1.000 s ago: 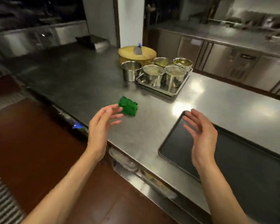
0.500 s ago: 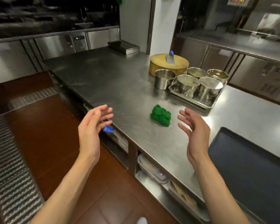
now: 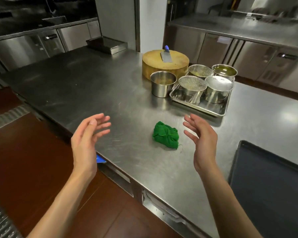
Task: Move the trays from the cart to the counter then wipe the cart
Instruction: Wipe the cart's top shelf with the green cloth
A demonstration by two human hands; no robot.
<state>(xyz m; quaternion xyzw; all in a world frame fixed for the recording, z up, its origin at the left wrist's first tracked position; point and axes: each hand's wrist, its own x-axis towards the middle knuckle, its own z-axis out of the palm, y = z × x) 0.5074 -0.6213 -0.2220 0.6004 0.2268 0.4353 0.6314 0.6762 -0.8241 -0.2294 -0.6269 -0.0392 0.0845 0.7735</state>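
Observation:
A crumpled green cloth (image 3: 165, 135) lies on the steel counter (image 3: 86, 90), between my two hands. My left hand (image 3: 87, 140) hovers over the counter's near edge, fingers loosely spread, holding nothing. My right hand (image 3: 202, 141) is raised just right of the cloth, palm facing left, fingers relaxed and empty. A large dark flat tray (image 3: 272, 182) lies on the counter at the lower right, partly cut off by the frame. No cart is in view.
A small steel tray (image 3: 212, 109) with several metal pots stands behind the cloth, one more pot (image 3: 163, 84) beside it. A round wooden chopping block (image 3: 163, 65) carries a cleaver (image 3: 166, 54). A lidded steel box (image 3: 108, 44) sits far back. Red-brown floor lies left.
The view has swung left and drawn nearer, so the cloth now sits between my hands and the dark tray has slid toward the right edge. Both hands stay raised and empty.

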